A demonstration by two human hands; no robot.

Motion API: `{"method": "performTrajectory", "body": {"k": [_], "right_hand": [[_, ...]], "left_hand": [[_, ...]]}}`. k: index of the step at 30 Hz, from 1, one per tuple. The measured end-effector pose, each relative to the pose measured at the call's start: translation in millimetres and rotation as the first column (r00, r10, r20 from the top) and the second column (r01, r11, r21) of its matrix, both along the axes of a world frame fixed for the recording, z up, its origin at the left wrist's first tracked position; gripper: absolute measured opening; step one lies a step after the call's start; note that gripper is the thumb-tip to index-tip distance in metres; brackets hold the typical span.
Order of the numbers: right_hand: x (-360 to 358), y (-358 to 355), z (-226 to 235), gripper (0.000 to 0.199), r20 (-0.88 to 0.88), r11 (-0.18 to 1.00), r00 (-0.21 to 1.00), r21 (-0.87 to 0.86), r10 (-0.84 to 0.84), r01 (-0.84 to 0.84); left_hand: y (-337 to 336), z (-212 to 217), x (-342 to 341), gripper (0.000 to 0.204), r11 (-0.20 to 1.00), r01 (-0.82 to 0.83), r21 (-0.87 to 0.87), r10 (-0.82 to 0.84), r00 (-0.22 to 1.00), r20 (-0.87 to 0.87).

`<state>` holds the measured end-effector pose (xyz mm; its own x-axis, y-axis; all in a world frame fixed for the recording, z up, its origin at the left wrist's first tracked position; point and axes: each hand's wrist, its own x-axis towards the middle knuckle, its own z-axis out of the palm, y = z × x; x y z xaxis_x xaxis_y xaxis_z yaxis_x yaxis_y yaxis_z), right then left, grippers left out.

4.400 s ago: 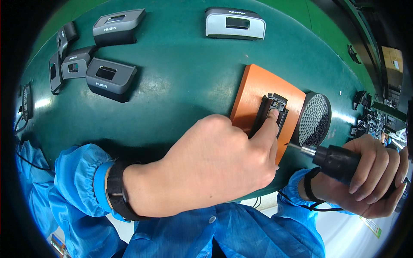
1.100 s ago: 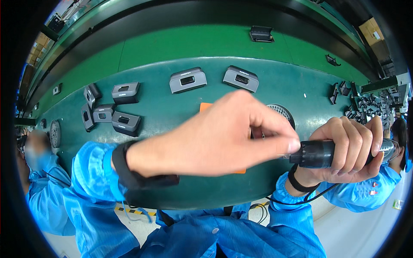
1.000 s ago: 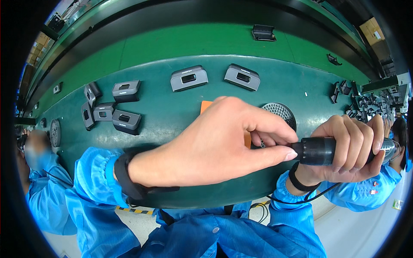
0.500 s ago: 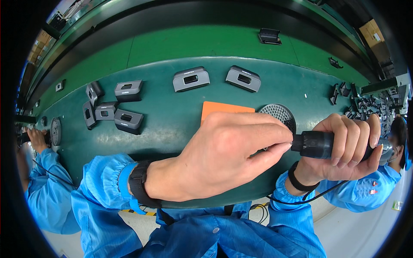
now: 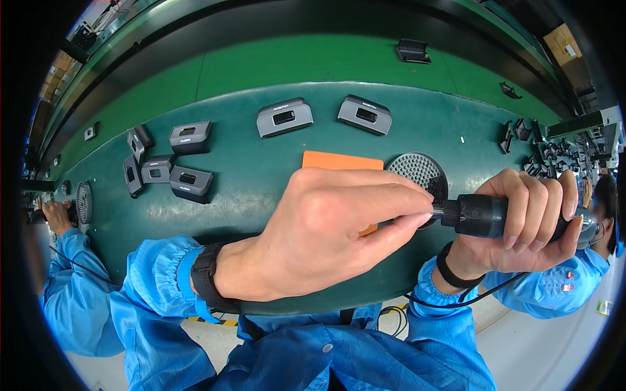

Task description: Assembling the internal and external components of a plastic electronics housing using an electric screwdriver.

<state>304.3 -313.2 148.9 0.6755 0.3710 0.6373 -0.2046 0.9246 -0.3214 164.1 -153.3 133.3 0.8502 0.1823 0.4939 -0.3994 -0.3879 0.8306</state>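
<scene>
My right hand point(image 5: 531, 221) is wrapped round a black corded electric screwdriver point(image 5: 479, 215), held level with its nose toward the left. A short length of the silver bit point(image 5: 437, 214) shows at the nose. My left hand point(image 5: 326, 225) is closed in a pinch at the bit's end; whatever lies between thumb and fingers is hidden. Beyond the fingertips sits a round dimpled tray point(image 5: 405, 164) with small black pieces, probably screws point(image 5: 435, 189). An orange pad point(image 5: 342, 159) lies partly covered behind my left hand.
Grey housings with dark windows stand on the green table: two at the back point(image 5: 285, 117) point(image 5: 365, 116), several at the left point(image 5: 191, 183). Black parts point(image 5: 554, 156) crowd the right side. People in blue work at the left point(image 5: 78, 280) and right point(image 5: 551, 287). A cable point(image 5: 469, 302) trails from the screwdriver.
My left hand has drawn slightly left from the screwdriver's nose, so more of the silver bit shows. My right hand has stayed nearly in place with the screwdriver.
</scene>
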Motion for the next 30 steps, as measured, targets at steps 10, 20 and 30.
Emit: {"method": "performTrajectory", "body": {"k": [10,20,30], "right_hand": [[12.7,-12.5,3.4,0.021,0.041,0.997,0.999,-0.08,-0.011,0.015],[39.8,-10.6,-6.0,0.028,0.441,0.78,0.877,-0.475,-0.19,0.407],[43.5,1.2,-29.4,0.031,0.489,0.701,0.863,-0.571,-0.13,0.429]], "left_hand": [[6.8,-7.1,-9.3,0.032,0.99,-0.086,0.109,0.089,0.996,-0.018],[-12.2,-21.2,-53.9,0.057,0.545,0.196,0.815,0.261,0.884,-0.387],[-7.1,-28.5,-56.4,0.061,0.506,0.258,0.823,0.283,0.851,-0.441]]}}
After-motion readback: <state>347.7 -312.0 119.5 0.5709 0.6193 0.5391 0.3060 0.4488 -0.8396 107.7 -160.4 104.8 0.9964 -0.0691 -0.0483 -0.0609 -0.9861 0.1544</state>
